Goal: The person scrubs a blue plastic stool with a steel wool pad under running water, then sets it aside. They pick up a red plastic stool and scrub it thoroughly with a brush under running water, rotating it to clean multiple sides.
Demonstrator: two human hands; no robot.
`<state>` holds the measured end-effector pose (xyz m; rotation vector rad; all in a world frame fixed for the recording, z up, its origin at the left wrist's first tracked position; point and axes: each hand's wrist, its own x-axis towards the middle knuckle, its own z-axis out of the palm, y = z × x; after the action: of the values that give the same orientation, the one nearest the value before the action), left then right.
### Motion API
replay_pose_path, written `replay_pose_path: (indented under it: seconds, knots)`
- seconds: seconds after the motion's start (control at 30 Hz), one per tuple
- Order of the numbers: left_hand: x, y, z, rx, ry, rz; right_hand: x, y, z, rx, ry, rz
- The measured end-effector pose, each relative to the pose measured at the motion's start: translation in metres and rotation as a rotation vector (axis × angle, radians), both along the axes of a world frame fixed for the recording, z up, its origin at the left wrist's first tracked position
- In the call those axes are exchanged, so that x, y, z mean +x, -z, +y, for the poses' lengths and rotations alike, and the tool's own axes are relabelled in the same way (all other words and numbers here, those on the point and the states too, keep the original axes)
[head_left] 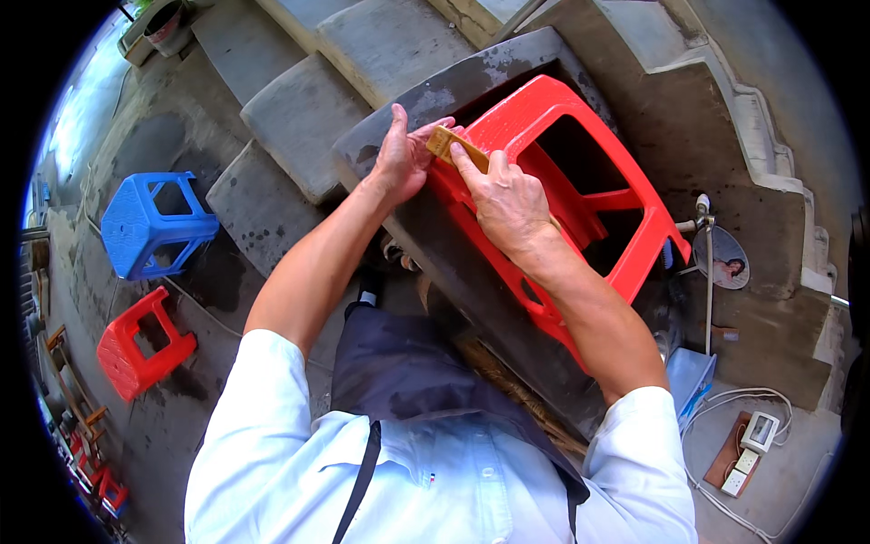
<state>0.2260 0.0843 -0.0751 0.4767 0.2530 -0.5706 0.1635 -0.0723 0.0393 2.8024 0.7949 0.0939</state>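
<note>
A red plastic stool (625,195) lies tilted on its side in a dark concrete sink (421,118), its surface looking wet. My right hand (512,195) grips a yellowish-brown wooden brush (441,141), index finger stretched along its back. The brush head is at the stool's upper left edge; its bristles are hidden. Beside that same edge is my left hand (403,156), palm turned inward, thumb up and fingers stretched out close to the brush head. Whether those fingers touch the stool or the brush, I cannot tell.
To the left on the wet floor are a blue stool (136,222) and a smaller-looking red stool (127,354). Concrete steps (313,118) rise beyond the sink. A tap (703,208) stands at its right, with a power strip (748,458) and cables lower right.
</note>
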Motion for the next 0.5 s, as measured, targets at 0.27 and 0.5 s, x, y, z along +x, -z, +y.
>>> replay_pose_path:
  seconds: [0.27, 0.5]
  knots:
    - [0.001, -0.018, -0.010, 0.475, 0.117, -0.266, -0.077, -0.012, -0.041, -0.036, 0.091, 0.019]
    - [-0.025, -0.045, -0.071, 1.502, -0.376, -1.501, -0.255, -0.054, -0.125, 0.145, 0.810, -0.049]
